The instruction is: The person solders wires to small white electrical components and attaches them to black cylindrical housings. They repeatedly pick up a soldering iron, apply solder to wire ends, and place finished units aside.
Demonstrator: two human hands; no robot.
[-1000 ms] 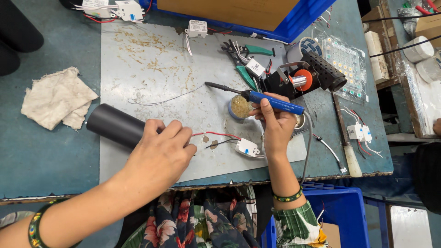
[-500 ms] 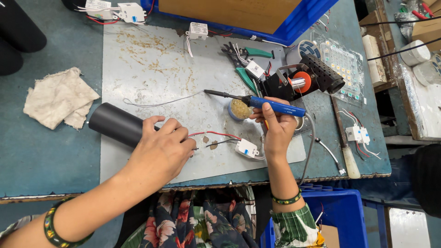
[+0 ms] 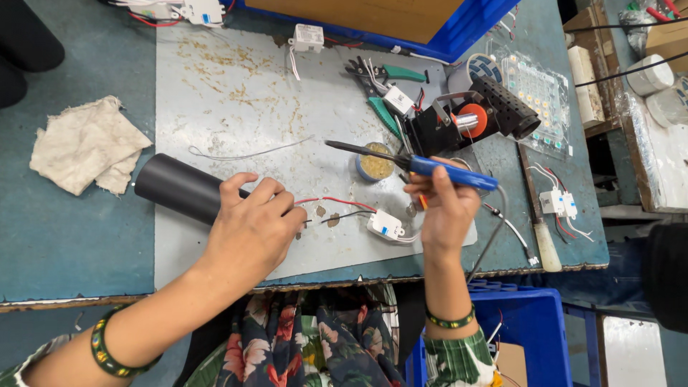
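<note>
My right hand (image 3: 446, 208) grips a blue-handled soldering iron (image 3: 423, 165) held level above the bench, its dark tip pointing left over a small round tin (image 3: 375, 164). My left hand (image 3: 252, 231) rests palm down on the grey work mat (image 3: 236, 100), fingertips at the ends of a red wire (image 3: 337, 201) and a black wire (image 3: 344, 215). Both wires run right to a small white module (image 3: 387, 225) lying on the mat. A black tube (image 3: 175, 188) lies just left of my left hand, partly under it.
A crumpled cloth (image 3: 86, 147) lies at the left. Green-handled pliers (image 3: 390, 75), a black stand with an orange spool (image 3: 469, 118), a loose wire strand (image 3: 251, 152), more white modules (image 3: 559, 204), a blue crate (image 3: 401, 21) and a clear parts tray (image 3: 537, 93) crowd the back and right.
My left hand has slid slightly right along the mat toward the wire ends. My right hand keeps the iron almost still.
</note>
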